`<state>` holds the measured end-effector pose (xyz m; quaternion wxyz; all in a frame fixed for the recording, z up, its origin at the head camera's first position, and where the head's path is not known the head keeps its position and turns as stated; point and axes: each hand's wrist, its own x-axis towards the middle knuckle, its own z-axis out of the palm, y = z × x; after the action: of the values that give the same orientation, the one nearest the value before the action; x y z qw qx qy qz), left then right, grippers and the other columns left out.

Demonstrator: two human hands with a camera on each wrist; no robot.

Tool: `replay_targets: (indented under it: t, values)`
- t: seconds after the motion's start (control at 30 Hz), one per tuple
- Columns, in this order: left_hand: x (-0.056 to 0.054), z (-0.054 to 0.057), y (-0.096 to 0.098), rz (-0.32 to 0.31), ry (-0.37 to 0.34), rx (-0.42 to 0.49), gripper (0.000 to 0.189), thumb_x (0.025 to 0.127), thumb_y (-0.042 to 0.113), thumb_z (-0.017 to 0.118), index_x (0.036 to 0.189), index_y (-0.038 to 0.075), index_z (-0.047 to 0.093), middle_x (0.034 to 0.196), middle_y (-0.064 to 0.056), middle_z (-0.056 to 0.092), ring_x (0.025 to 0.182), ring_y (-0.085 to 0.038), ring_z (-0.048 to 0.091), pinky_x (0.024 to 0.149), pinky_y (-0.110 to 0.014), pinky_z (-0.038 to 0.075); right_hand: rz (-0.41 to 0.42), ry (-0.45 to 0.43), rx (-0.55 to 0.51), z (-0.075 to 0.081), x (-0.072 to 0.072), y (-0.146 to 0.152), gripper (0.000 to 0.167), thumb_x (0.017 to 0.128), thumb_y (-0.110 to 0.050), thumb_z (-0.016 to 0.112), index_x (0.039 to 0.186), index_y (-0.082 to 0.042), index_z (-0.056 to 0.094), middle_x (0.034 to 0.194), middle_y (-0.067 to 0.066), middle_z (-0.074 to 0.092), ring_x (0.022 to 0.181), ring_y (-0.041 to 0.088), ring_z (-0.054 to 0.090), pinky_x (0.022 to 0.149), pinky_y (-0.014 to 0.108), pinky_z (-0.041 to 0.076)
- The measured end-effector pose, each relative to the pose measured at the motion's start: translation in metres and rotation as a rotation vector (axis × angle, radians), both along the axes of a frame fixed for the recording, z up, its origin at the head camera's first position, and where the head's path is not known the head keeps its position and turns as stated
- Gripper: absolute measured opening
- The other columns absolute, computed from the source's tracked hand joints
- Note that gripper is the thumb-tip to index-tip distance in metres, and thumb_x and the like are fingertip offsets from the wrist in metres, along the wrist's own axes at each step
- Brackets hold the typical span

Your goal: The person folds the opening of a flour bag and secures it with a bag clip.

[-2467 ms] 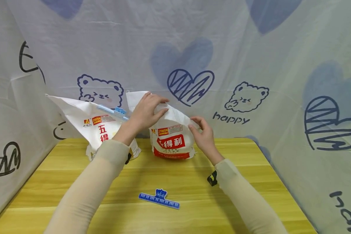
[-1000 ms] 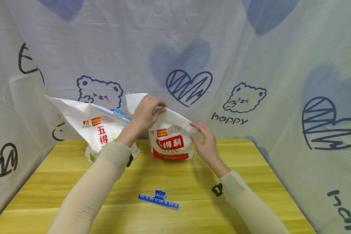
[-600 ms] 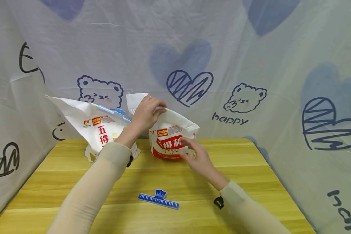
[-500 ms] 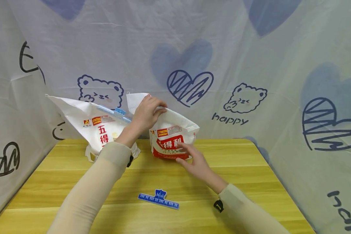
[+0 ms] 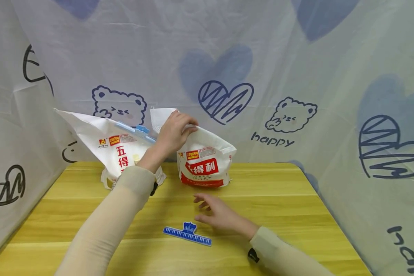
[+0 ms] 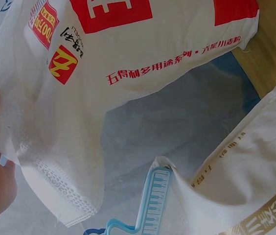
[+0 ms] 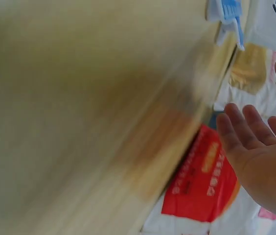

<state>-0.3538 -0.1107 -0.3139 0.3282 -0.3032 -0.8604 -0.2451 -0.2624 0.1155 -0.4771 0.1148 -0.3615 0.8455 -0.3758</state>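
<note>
My left hand grips the folded-over top of a white flour bag with red print, which stands at the back of the table. In the left wrist view, the thumb and fingers pinch the edge of that flour bag. Lower down, my right hand is above the table with fingers parted and nothing in them. Just left of it lies a dark blue bag clip with a piano-key pattern. The right wrist view, partly blurred, has the right hand palm showing and the clip near the top.
Left of the gripped bag leans a second white flour bag, its top folded under a light blue piano-key clip. The left forearm overlaps part of it. A wooden table carries everything, and a printed curtain hangs behind.
My right hand has let go of the flour bag's right top edge and moved down and toward the dark blue clip. My left hand has stayed on the bag's top.
</note>
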Motion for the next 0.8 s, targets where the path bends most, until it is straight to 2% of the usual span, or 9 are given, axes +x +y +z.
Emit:
replay_targets:
  t: [0.2,0.33,0.63,0.8]
  values:
    - [0.0,0.0,0.001,-0.003,-0.011,0.007,0.013,0.098,0.011,0.071,0.11,0.005,0.071,0.11,-0.01,0.074,0.114,-0.029,0.065,0.128,-0.051,0.024,0.04,-0.012,0.143,-0.01,0.002,-0.011,0.064,0.098,-0.036,0.073,0.151,-0.01,0.049,0.134,-0.001,0.064,0.116,0.012,0.062,0.102,0.029,0.054]
    - [0.001,0.0,0.002,0.0,-0.015,0.005,0.013,0.098,0.011,0.071,0.11,0.005,0.072,0.11,-0.01,0.074,0.114,-0.029,0.065,0.128,-0.051,0.024,0.066,0.011,0.218,-0.013,0.004,-0.017,0.054,0.098,-0.039,0.073,0.144,-0.014,0.058,0.126,-0.007,0.065,0.109,0.003,0.059,0.098,0.025,0.053]
    - [0.001,0.001,0.003,0.005,-0.022,0.006,0.013,0.099,0.011,0.071,0.11,0.005,0.072,0.11,-0.01,0.074,0.113,-0.029,0.065,0.128,-0.05,0.025,0.084,0.072,0.282,-0.014,0.007,-0.027,0.026,0.098,-0.031,0.075,0.12,-0.018,0.072,0.112,-0.011,0.061,0.094,-0.001,0.055,0.086,0.019,0.053]
    - [0.0,0.001,0.002,0.012,-0.023,0.003,0.014,0.099,0.012,0.072,0.11,0.005,0.072,0.11,-0.01,0.074,0.114,-0.029,0.065,0.128,-0.05,0.024,0.068,0.084,0.292,-0.014,0.008,-0.03,0.021,0.098,-0.03,0.075,0.115,-0.018,0.073,0.11,-0.011,0.06,0.094,-0.001,0.055,0.086,0.019,0.053]
